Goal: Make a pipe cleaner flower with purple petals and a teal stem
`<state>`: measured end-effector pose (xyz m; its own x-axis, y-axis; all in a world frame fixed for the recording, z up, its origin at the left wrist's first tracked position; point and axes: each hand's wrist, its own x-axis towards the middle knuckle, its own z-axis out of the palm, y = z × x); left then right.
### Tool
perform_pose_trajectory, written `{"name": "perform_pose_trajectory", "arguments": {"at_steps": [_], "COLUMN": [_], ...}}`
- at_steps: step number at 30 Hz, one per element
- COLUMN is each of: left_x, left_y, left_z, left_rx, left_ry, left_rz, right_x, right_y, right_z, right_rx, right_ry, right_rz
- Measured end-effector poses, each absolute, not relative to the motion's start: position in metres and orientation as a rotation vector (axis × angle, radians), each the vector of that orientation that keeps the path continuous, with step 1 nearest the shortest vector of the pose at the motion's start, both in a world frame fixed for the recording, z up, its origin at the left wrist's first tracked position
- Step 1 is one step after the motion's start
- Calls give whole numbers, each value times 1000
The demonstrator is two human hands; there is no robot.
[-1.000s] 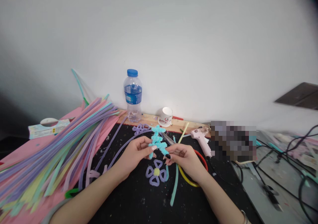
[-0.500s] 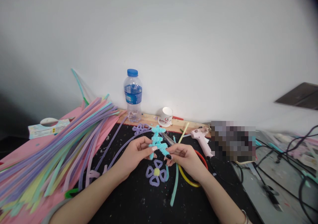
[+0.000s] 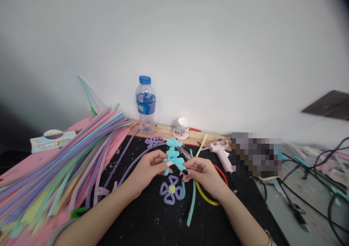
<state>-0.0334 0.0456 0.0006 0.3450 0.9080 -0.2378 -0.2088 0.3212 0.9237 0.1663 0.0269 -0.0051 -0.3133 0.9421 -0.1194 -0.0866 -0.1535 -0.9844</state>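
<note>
Between both hands (image 3: 149, 170), turquoise piece (image 3: 172, 154), pinched

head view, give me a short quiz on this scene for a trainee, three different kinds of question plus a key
1. Multiple choice: what do the left hand and the right hand both hold?
A) the pink glue gun
B) the turquoise fuzzy piece
C) the white paper cup

2. True or false: the purple flower with the yellow centre lies on the black surface, held by neither hand.

3. Fill in the colour: the cap on the clear bottle is ____.

Key: 1. B; 2. true; 3. blue.
</note>
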Motion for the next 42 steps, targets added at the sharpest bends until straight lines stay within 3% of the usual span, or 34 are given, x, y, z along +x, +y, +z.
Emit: {"name": "perform_pose_trajectory", "arguments": {"at_steps": [42], "left_x": [-35], "left_y": [47], "left_z": [-4], "left_rx": [978], "left_ry": [874], "left_rz": [877], "right_x": [167], "right_y": [27], "right_z": [-4], "right_rx": [-1091], "right_ry": [-1271], "right_rz": [1552]}}
